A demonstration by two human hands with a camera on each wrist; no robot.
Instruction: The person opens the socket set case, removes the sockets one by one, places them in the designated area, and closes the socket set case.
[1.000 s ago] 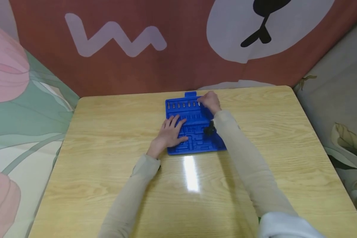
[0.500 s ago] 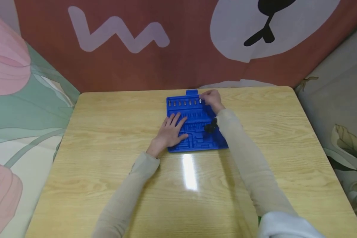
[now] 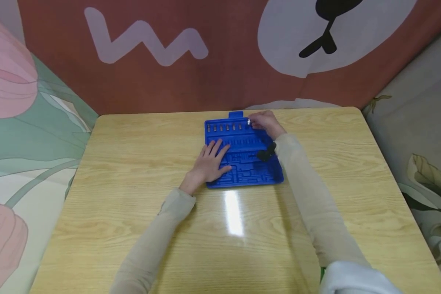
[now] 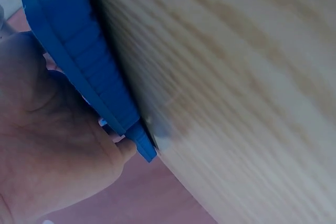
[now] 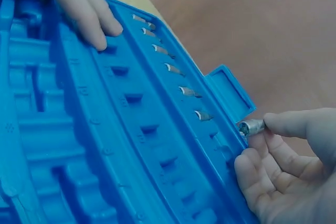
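An opened blue plastic tool case [image 3: 272, 176] lies on the wooden table. My left hand [image 3: 207, 165] rests on the left part of the case, fingers spread; in the left wrist view its palm [image 4: 58, 145] is against the case's side wall. At the far right corner my right hand [image 3: 266, 122] pinches a small silver metal socket [image 5: 253, 126] between thumb and fingertips, right at the case's rim. Several similar small metal pieces [image 5: 187, 92] stand in a row of slots along the far side. The slots beyond them, nearest the right hand, hold nothing.
A blue latch tab [image 5: 231, 93] sticks out from the case's far edge. Patterned fabric [image 3: 235, 81] rises right behind the table [image 3: 132, 171]. A black wrist device [image 3: 266, 152] hangs over the case under the right sleeve.
The right hand has drawn the silver socket away from the end of the row to the far rim, shifting slightly right. The left hand has stayed in place on the case.
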